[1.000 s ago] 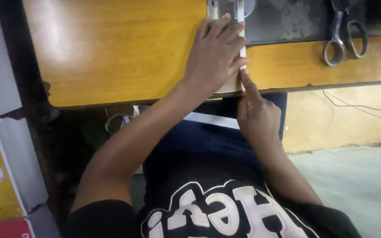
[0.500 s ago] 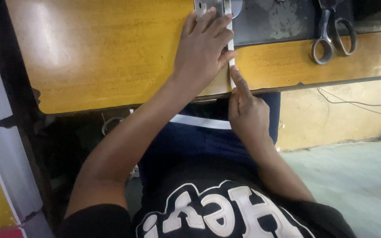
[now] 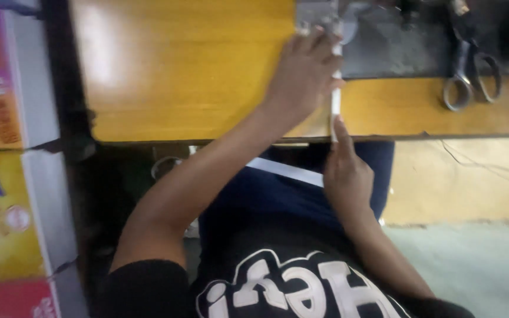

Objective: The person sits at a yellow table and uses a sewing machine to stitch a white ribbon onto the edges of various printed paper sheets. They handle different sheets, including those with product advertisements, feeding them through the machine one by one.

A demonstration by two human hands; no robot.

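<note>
Left hand fingers flat, pressing white strip on table, right hand fingers pinching strip's near end, scissors well apart

Your work surface was a yellow wooden sewing table with a dark metal machine bed set into it.

You had a narrow white strip lying across the tabletop toward the near edge, your left hand pressed flat beside it, and a pair of scissors resting half on the metal bed, half on the wood, well apart from the strip.
</note>
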